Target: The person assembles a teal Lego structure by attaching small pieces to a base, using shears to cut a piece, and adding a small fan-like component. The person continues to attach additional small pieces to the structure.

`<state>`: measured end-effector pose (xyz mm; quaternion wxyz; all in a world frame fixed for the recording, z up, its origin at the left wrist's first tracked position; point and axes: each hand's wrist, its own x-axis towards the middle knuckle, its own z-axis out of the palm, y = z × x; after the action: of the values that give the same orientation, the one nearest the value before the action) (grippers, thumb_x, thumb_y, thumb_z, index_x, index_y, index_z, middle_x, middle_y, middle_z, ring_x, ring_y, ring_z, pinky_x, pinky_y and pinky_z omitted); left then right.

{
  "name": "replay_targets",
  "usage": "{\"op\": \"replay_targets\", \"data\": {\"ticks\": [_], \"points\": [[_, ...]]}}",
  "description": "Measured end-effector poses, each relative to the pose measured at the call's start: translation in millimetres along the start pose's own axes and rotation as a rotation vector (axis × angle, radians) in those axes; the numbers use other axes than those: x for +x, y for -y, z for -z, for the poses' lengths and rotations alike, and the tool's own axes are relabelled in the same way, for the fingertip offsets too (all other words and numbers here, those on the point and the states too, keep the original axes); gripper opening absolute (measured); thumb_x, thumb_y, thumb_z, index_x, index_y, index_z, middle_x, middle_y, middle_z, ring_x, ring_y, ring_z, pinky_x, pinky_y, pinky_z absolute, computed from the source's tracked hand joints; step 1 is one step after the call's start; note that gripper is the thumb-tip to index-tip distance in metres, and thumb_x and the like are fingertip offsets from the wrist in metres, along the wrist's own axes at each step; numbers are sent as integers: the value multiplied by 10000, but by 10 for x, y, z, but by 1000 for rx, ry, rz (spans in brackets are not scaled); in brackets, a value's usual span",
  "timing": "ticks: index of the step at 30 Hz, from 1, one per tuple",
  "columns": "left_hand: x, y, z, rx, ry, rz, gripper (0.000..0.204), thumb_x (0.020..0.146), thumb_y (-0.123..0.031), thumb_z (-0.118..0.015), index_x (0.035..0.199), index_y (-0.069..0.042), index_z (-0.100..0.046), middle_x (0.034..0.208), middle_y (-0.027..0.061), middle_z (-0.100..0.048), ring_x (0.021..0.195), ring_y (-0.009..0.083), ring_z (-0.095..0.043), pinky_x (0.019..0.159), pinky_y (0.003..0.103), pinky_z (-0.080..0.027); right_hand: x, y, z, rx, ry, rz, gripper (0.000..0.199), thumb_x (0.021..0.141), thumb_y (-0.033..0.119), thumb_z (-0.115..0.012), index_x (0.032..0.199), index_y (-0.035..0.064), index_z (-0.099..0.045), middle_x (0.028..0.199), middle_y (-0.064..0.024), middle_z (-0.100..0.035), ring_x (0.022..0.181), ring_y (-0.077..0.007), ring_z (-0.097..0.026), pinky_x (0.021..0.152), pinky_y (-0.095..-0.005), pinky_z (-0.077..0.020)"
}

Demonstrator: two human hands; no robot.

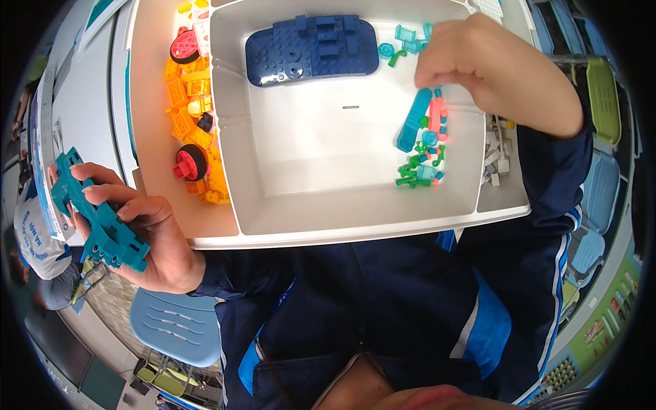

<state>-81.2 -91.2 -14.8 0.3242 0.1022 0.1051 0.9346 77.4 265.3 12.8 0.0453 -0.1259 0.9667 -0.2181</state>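
Observation:
Out at the left, beyond the tray's edge, my left hand (154,229) is closed round a teal building-brick assembly (102,215). Over the right part of the white tray (321,205), my right hand (471,61) is bent down with its fingers pinched together. Whatever they may hold is hidden. Just below those fingertips lies a long teal brick (414,121); whether they touch it I cannot tell. Beside it are coral pieces (435,113) and small green pieces (414,171). Clear turquoise pieces (404,34) lie past the hand.
A dark blue studded base (311,51) sits at the tray's far side. Yellow-orange bricks (181,102) and black-tyred wheels (191,162) fill the left compartment. Grey pieces (497,154) lie in the right one. A blue chair (174,324) and a seated person (44,239) are at the left.

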Motion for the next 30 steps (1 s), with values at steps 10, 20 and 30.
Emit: {"op": "replay_targets", "data": {"ticks": [10,20,30], "points": [[-16,0,62,-8,9,-9,478,1045,-262,-493,1471,-124,-326,1446,71,-486,1174,280,-645,878,409,-532,16,142,179,-241,-294,-59,169,761,-36,-698,926,-1,-713,857,-135,-687,830,-300,-652,731,-355,-512],[-50,127,-67,138,-107,-67,461,1054,-268,-421,1443,-62,-284,1455,81,-448,1077,325,-679,753,429,-592,95,96,209,-268,-508,-165,112,840,8,-706,947,-21,-699,955,-135,-694,996,-293,-646,856,-339,-504],[-71,155,-306,617,-260,272,619,822,-72,-689,1324,90,-364,1036,324,-640,837,427,-719,731,531,-626,110,50,98,-71,-405,-247,294,817,81,-725,1097,0,-689,965,-151,-693,915,-339,-624,840,-405,-473]]}}
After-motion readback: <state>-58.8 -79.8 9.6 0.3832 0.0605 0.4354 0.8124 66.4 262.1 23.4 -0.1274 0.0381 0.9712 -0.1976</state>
